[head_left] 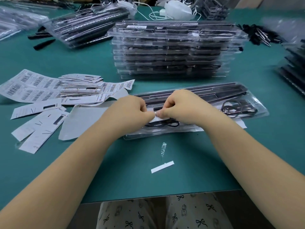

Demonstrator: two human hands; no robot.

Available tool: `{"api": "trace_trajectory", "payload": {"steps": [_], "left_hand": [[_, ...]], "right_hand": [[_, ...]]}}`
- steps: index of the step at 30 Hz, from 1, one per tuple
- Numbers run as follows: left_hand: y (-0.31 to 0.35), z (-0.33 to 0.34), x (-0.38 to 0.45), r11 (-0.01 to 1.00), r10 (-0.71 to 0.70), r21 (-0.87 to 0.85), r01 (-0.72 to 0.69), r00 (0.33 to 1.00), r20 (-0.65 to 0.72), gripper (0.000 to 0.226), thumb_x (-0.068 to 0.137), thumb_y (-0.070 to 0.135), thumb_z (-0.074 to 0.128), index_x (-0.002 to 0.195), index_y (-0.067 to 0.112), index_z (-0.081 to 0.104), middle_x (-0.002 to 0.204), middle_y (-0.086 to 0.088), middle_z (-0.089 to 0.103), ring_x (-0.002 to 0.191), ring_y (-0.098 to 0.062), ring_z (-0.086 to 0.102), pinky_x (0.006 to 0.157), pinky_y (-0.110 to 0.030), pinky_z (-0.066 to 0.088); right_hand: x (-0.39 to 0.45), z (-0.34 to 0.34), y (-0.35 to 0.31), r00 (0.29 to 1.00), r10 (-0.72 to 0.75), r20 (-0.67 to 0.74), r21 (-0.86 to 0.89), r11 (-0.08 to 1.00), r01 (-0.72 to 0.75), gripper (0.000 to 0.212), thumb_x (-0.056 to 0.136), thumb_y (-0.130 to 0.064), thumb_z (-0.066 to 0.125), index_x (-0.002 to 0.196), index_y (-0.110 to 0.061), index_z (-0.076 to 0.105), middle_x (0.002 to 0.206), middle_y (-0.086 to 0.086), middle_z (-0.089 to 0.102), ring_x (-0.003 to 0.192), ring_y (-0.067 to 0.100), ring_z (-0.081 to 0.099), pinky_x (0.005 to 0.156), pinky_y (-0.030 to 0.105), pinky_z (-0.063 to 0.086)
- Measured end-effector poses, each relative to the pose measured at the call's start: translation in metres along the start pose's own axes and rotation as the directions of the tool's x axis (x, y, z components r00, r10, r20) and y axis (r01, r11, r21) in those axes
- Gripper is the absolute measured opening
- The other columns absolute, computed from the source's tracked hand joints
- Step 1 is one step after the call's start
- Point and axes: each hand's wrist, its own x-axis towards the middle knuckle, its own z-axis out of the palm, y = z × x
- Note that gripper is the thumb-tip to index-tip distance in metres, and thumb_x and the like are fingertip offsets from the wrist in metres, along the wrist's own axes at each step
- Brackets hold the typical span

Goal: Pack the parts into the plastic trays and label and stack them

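A clear plastic tray (244, 103) filled with black parts lies flat on the green table, just in front of me. My left hand (132, 109) and my right hand (179, 104) meet over its near middle, and both pinch a small white barcode label (158, 119) that lies against the tray's lid. Behind it stands a tall stack of packed trays (173, 50), with a white label on the top one. Label sheets (33, 86) with barcodes lie spread out to the left.
Peeled backing paper (39, 128) lies at the left. A white strip (162, 166) and a clear scrap (163, 148) sit near the table's front edge. More tray piles (89, 25) stand at the back left and far right (293, 70); loose black parts (260, 35) and a white mask (178, 9) lie behind.
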Motion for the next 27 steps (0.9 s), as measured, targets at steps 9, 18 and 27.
{"api": "trace_trajectory", "payload": {"steps": [9, 18, 27], "left_hand": [[-0.01, 0.004, -0.001, 0.972, 0.08, 0.233, -0.03, 0.975, -0.206, 0.033, 0.072, 0.053, 0.058, 0.067, 0.024, 0.043, 0.068, 0.006, 0.051, 0.069, -0.018, 0.049, 0.054, -0.028, 0.03], [-0.013, 0.025, 0.012, 0.949, 0.18, 0.281, -0.142, 0.977, -0.114, 0.052, 0.089, 0.058, 0.037, 0.136, 0.036, 0.041, 0.147, 0.014, 0.033, 0.13, -0.019, 0.025, 0.102, -0.038, 0.017], [-0.019, 0.004, 0.006, 0.955, 0.218, 0.203, -0.216, 0.976, 0.012, 0.077, 0.066, 0.075, 0.042, 0.135, 0.042, 0.045, 0.148, 0.016, 0.034, 0.134, -0.016, 0.028, 0.111, -0.039, 0.02]], "right_hand": [[-0.005, 0.0, 0.016, 0.984, -0.048, -0.171, -0.148, 0.989, 0.023, 0.045, 0.071, -0.061, 0.068, 0.078, -0.025, 0.042, 0.085, -0.011, 0.037, 0.073, 0.009, 0.042, 0.06, 0.029, 0.031], [0.0, 0.015, 0.027, 0.953, -0.095, -0.288, -0.206, 0.978, 0.036, 0.022, 0.089, -0.053, 0.051, 0.084, -0.031, 0.05, 0.095, -0.011, 0.039, 0.086, 0.009, 0.042, 0.065, 0.029, 0.03], [-0.005, 0.013, 0.034, 0.954, -0.188, -0.236, -0.165, 0.975, 0.151, 0.014, 0.088, -0.046, 0.055, 0.089, -0.032, 0.055, 0.102, -0.012, 0.044, 0.094, 0.007, 0.044, 0.065, 0.024, 0.034]]}}
